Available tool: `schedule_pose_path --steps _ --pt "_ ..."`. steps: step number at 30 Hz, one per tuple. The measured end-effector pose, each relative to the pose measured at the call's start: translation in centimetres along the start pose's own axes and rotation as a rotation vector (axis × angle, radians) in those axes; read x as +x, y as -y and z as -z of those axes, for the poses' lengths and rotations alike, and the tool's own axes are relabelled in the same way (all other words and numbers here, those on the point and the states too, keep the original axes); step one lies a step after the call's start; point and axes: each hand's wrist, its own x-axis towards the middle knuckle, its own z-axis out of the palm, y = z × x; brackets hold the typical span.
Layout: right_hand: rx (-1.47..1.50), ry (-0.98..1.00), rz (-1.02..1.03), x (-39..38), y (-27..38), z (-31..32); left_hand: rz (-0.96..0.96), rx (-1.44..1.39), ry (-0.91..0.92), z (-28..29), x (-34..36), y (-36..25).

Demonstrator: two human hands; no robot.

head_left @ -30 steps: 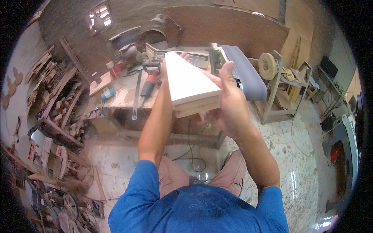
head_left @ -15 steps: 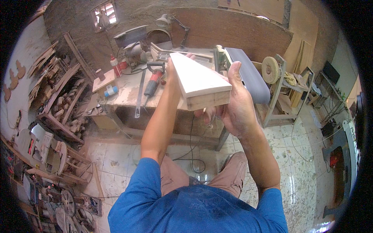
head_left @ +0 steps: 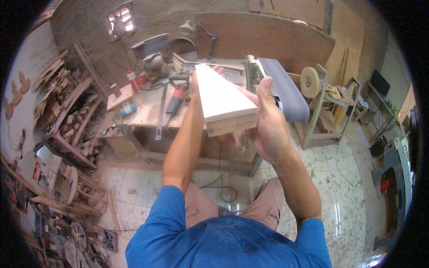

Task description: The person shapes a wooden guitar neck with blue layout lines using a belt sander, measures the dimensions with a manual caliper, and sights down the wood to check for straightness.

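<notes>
A thick tapered wooden board with a pale, bright top face is held up above the front of the workbench. Its bare wood end faces me. My left hand grips the far, narrow part from the left, and some of its fingertips show past the far edge. At the wide near end, my right hand holds the right side, thumb pointing up and fingers curled beneath. Those lower fingers are partly hidden and blurred.
On the workbench lie a red and black power tool, a metal ruler and a red-capped bottle. A belt sander stands at right, beside a round buffing wheel. Wood offcuts fill shelves at left.
The board's near end has shifted left and slightly down toward me. My right hand has moved left with it, and both hands still hold the board.
</notes>
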Motion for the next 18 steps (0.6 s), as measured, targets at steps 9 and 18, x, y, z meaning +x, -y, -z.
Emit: schedule_pose_path --steps 9,18 --pt "0.008 -0.069 0.009 0.1 -0.2 -0.3 -0.025 0.069 0.052 0.5 0.0 0.4" --pt "0.012 -0.072 -0.005 0.3 -0.7 -0.3 0.051 0.001 0.029 4.0 1.7 2.1"
